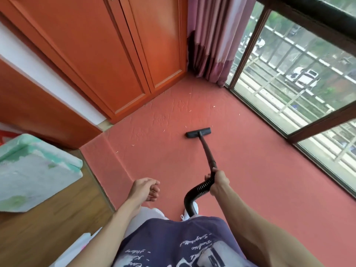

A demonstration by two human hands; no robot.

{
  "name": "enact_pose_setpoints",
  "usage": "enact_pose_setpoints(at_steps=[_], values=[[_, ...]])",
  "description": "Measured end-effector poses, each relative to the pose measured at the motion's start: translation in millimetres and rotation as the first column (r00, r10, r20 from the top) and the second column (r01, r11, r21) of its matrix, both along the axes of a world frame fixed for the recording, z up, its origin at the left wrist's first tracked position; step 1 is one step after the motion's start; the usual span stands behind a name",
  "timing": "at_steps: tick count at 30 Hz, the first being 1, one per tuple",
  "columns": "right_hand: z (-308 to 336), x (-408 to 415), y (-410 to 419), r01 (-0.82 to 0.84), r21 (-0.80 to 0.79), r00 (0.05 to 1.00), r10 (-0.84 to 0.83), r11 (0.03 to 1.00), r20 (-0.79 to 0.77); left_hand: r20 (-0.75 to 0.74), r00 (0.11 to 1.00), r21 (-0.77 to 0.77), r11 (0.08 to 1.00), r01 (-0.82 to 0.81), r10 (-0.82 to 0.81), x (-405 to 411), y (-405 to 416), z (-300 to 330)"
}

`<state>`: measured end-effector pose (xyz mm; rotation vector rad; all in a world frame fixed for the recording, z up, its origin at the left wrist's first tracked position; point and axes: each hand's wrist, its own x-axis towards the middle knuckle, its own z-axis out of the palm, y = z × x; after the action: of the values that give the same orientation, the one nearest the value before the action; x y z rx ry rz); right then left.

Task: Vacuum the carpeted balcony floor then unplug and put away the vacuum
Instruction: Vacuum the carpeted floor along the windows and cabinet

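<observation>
Presently the vacuum wand [207, 151] is held by the right hand [218, 182], fingers wrapped round the spot where the stiff tube meets the ribbed hose [194, 193]; the hose bends down toward the feet and the vacuum body itself is out of sight. The left hand [148, 189] hangs free at the near left, fingers loosely curled, nothing held. The floor head [198, 132] is laid flat on the red carpet [260, 180], mid-floor, well apart from the wardrobe doors [107, 60] at far left and the window [289, 83] at right. Pale scraps of litter [133, 145] are scattered to the left of the head and beyond it, toward the curtain [213, 45] in the far corner, with a few near the window edge. Vacuuming is judged under way and not finished; unplugging and stowing are not yet due. For a good pass, the head should be kept flat so suction is not lost, and drawn in slow overlapping strips, worked from the far corner back toward the near side. The scraps by the wardrobe base and under the curtain hem need the head run close along the edges. The curtain could be sucked in if approached too closely; it might be lifted aside by the free hand. Slack in the hose should be watched underfoot.
</observation>
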<state>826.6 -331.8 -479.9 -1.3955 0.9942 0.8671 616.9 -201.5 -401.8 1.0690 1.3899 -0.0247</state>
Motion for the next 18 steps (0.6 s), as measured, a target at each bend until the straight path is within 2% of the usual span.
enact_pose_setpoints(at_steps=[3, 9, 18], values=[[-4.4, 9.6, 8.0, 0.092, -0.035, 0.996, -0.092, 0.995, -0.013, -0.009, 1.0, -0.011, 1.0, -0.001, 0.001, 17.8, 23.1, -1.8], [-11.4, 29.1, 37.7, 0.231, -0.09, 0.972, -0.228, 0.969, 0.051, -0.023, 0.994, -0.02, 0.994, 0.11, -0.111, 57.3, 84.8, -10.8], [-6.0, 75.1, 89.8, 0.254, -0.186, 0.965, -0.234, 0.949, 0.123, 0.018, 0.951, -0.021, 0.951, 0.31, -0.31, 137.3, 210.6, -17.9]])
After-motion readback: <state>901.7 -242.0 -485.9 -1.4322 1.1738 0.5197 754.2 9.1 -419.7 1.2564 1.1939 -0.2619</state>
